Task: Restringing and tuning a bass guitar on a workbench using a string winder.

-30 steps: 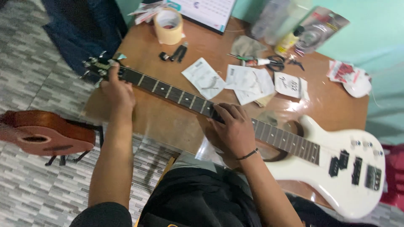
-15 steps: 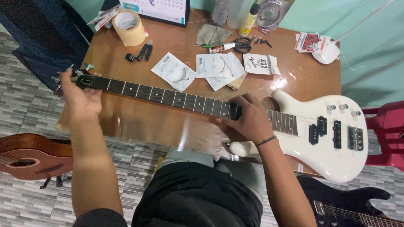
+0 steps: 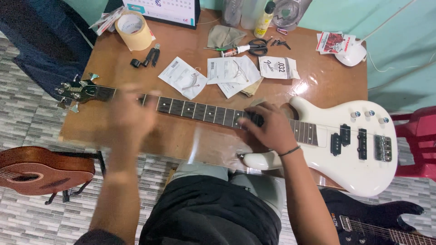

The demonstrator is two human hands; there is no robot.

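— Grip first: what are the hands doing?

— Right hand (image 3: 268,129) lies over the dark neck of the white bass guitar (image 3: 349,145), fingers curled and pressed down on the fretboard near where neck meets body. Left hand (image 3: 131,115) is blurred above the neck toward the headstock; I cannot tell whether its grip is closed or apart.

— And the bass itself?

— Flat across the wooden surface (image 3: 318,81), body to the person's right, headstock (image 3: 75,90) past the left edge (tuners showing).

— Nearer in?

— A brown acoustic instrument (image 3: 41,170) by the left arm, a dark electric guitar (image 3: 377,222) low right, both off the surface.

— Beyond the neck?

— White string packets (image 3: 227,70), black scissors (image 3: 258,45), a tape roll (image 3: 132,29) and a yellow-capped bottle (image 3: 264,20).
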